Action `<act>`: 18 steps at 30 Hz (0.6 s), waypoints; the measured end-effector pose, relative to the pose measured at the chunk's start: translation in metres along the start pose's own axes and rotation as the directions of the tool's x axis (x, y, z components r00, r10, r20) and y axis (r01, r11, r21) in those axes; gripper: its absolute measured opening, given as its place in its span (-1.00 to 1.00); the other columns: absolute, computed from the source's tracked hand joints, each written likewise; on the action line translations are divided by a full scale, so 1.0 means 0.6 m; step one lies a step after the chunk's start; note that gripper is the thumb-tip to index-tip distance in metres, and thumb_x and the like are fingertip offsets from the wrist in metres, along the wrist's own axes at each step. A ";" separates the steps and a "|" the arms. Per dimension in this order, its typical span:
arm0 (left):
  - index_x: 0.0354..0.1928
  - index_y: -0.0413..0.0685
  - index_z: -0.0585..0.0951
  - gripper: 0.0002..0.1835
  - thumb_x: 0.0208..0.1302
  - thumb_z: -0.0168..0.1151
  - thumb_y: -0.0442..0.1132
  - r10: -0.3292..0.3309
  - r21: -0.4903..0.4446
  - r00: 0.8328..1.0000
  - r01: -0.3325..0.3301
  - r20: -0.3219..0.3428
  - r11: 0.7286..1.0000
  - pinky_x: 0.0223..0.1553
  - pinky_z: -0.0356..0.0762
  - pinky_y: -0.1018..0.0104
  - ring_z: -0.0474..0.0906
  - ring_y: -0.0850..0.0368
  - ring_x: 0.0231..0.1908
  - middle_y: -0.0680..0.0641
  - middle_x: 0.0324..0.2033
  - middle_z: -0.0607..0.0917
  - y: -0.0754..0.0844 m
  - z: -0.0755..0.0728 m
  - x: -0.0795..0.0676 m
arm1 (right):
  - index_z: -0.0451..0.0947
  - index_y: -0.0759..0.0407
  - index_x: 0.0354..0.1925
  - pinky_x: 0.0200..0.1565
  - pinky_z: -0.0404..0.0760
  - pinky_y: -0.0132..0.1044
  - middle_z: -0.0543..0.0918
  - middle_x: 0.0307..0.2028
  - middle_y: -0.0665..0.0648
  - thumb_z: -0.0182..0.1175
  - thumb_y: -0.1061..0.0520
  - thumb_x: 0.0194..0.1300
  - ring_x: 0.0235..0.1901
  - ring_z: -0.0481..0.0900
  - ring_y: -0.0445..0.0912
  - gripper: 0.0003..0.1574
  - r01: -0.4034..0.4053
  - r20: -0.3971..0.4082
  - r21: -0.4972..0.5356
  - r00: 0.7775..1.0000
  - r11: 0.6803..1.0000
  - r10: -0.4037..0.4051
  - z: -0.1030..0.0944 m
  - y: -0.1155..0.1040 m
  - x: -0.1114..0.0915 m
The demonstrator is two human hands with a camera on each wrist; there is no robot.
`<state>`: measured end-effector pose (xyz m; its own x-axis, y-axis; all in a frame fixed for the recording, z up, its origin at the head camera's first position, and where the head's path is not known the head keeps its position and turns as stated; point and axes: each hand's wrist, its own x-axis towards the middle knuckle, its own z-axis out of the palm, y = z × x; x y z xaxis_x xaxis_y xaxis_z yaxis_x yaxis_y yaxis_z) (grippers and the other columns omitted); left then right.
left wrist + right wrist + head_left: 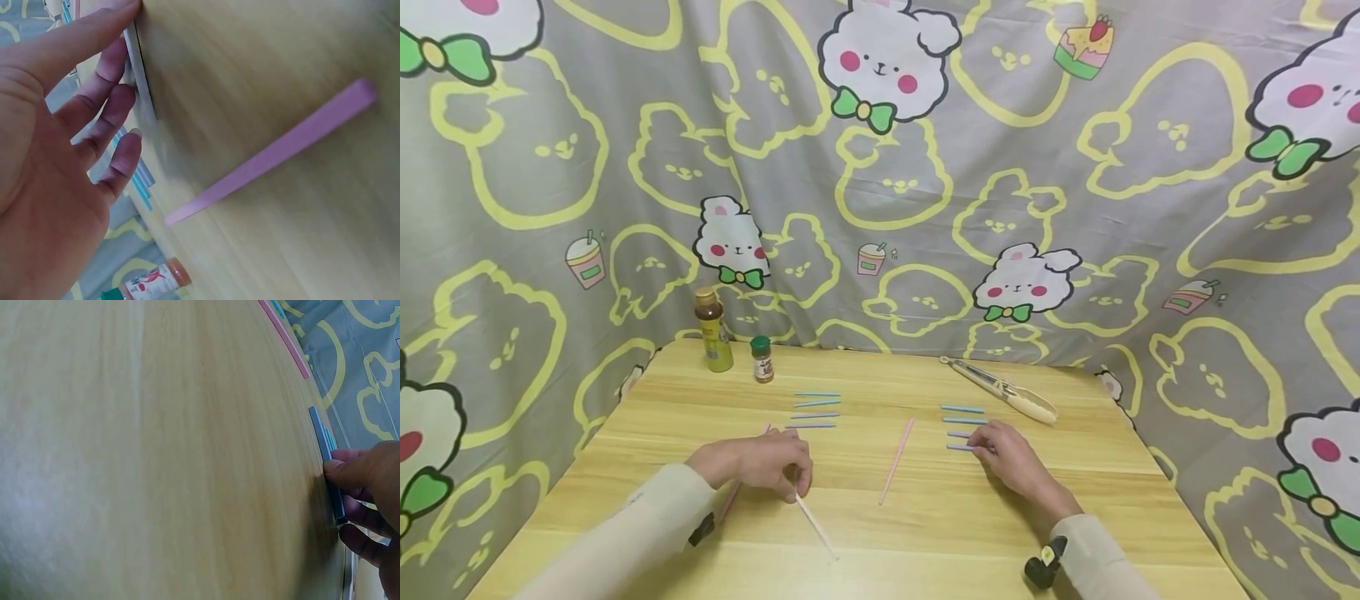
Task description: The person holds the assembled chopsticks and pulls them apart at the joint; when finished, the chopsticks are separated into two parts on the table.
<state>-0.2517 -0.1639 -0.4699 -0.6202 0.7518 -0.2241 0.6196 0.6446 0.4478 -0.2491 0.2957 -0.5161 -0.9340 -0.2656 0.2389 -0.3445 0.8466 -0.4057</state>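
Pinched between thumb and fingers of the left hand point(767, 465), left of centre in the head view: pale pink stick point(817, 527), slanting down and right from the fingertips toward lower centre. Much nearer left hand than right. Hard to tell whether free end touches the table point(970, 542).

Between the hands, apart from both: middle pink stick point(897, 462), slanting the opposite way, top leaning right. Just right of the pale one, so first in the way on that side. Partly hidden behind left hand and wrist: left pink stick point(730, 498), lying flat.

Right of centre, clamped between thumb and fingers of the right hand point(1018, 462): lowest purple stick point(958, 447), lying nearly level across the frame. Just above: second purple stick point(957, 434), then right blue sticks point(964, 420). Farther up: tongs point(996, 386). Upper left of table: bottle point(717, 342), green-capped jar point(763, 364).
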 end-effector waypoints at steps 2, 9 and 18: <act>-0.31 0.32 0.74 -0.82 0.25 0.59 -0.17 0.005 -0.028 1.000 -0.004 0.006 1.000 0.12 0.37 0.20 0.42 0.37 -0.15 0.35 -0.28 0.63 0.000 0.002 0.002 | 0.76 0.01 -0.19 0.01 0.72 -0.05 0.68 -0.21 -0.06 0.43 0.29 0.42 -0.13 0.66 -0.11 -0.85 0.000 0.007 0.003 1.000 1.000 0.000 0.000 0.000 0.001; -0.23 0.25 0.72 -0.90 0.41 0.49 -0.16 0.062 -0.095 0.998 -0.063 -0.017 0.993 -0.17 0.53 0.47 0.46 0.44 -0.31 0.31 -0.34 0.61 0.002 0.007 0.011 | 0.77 0.02 -0.14 0.03 0.74 -0.05 0.69 -0.17 -0.05 0.43 0.24 0.45 -0.11 0.68 -0.11 -0.89 -0.009 0.021 0.017 1.000 1.000 0.009 -0.002 0.000 0.001; -0.16 0.15 0.68 -0.94 0.54 0.39 -0.20 0.142 -0.002 0.954 -0.148 -0.263 0.989 -0.13 0.57 0.41 0.49 0.39 -0.22 0.25 -0.21 0.65 0.040 -0.010 0.028 | 0.75 0.06 0.03 -0.02 0.77 -0.23 0.72 -0.08 -0.05 0.33 0.14 0.58 -0.04 0.69 -0.11 -0.87 0.054 -0.049 0.117 0.998 0.992 -0.049 -0.008 -0.033 -0.002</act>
<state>-0.2503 -0.1368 -0.4580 -0.6300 0.7728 0.0771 0.7035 0.5258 0.4781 -0.2409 0.2812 -0.5040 -0.9104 -0.2836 0.3014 -0.4033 0.7711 -0.4927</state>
